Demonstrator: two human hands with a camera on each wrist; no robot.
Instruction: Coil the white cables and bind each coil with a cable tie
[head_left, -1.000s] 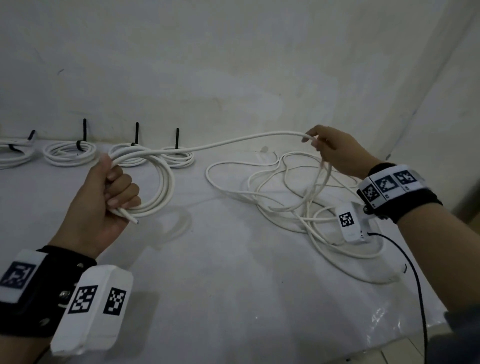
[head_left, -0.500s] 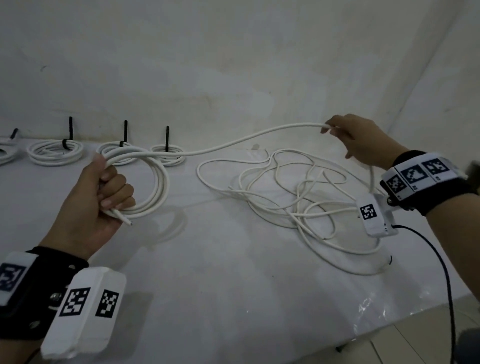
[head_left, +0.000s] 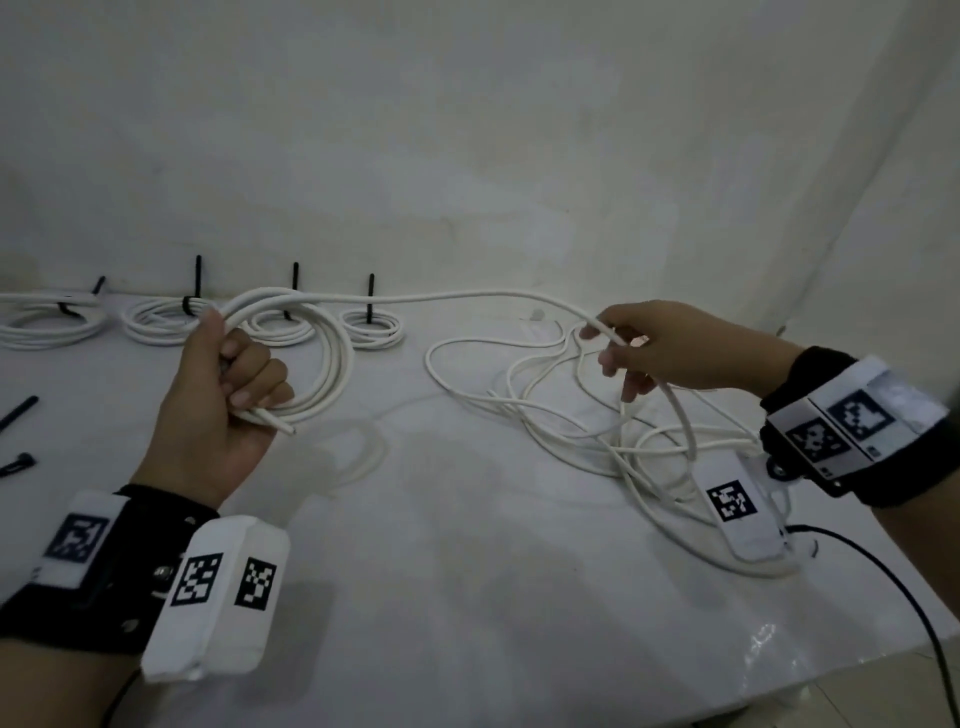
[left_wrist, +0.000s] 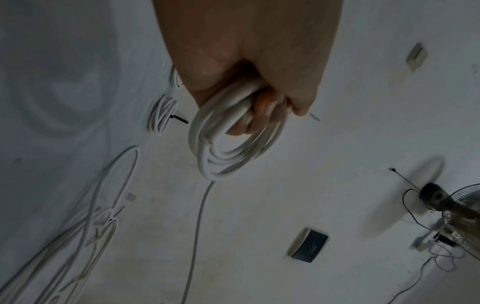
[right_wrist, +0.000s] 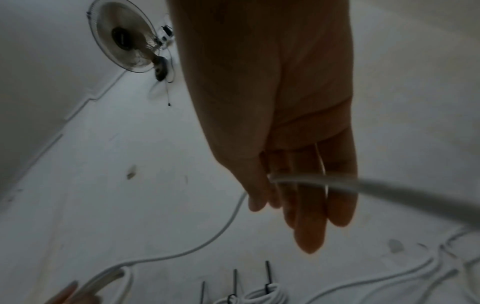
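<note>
Your left hand (head_left: 218, 410) still clenches the half-wound coil of thick white cable (head_left: 317, 358) above the white table (head_left: 467, 597), while your right hand (head_left: 670, 345), fingers loosely extended under the strand, has dropped lower.

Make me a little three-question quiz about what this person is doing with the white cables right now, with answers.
1. True or false: the left hand grips a coil of white cable.
2. How many finished coils, each bound with a black tie, lie along the back of the table? A) two B) four C) six
3. Fill in: the cable runs from the coil to the right hand, then drops into a loose ____ of cable on the table.

Key: 1 true; 2 B, the four finished coils; 3 tangle.
</note>
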